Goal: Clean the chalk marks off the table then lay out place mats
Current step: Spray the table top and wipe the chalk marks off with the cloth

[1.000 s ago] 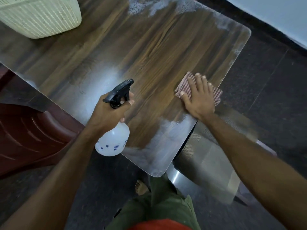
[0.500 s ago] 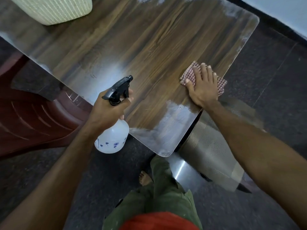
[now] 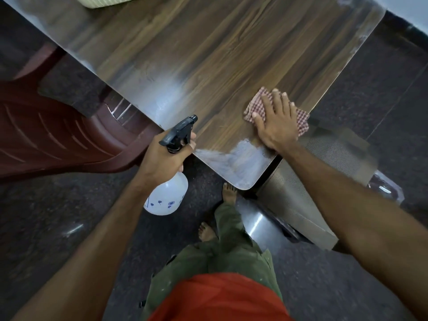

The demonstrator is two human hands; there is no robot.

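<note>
Right hand is flat on the checked cloth, fingers straight and pressing it onto the wooden table, just in from the table's right edge; one corner of the cloth sticks out past that edge. Left hand is wrapped around the neck of the spray bottle, with a finger at the black trigger head. The bottle hangs off the table, just beside its near-left edge, over the dark floor.

A whitish chalk smear covers the near rounded corner, right below the cloth hand. More pale haze runs along the left edge and the far right edge. A brown plastic chair sits tucked near the left edge. A cream basket is barely in view at the far side of the table. Bare feet stand near the corner.
</note>
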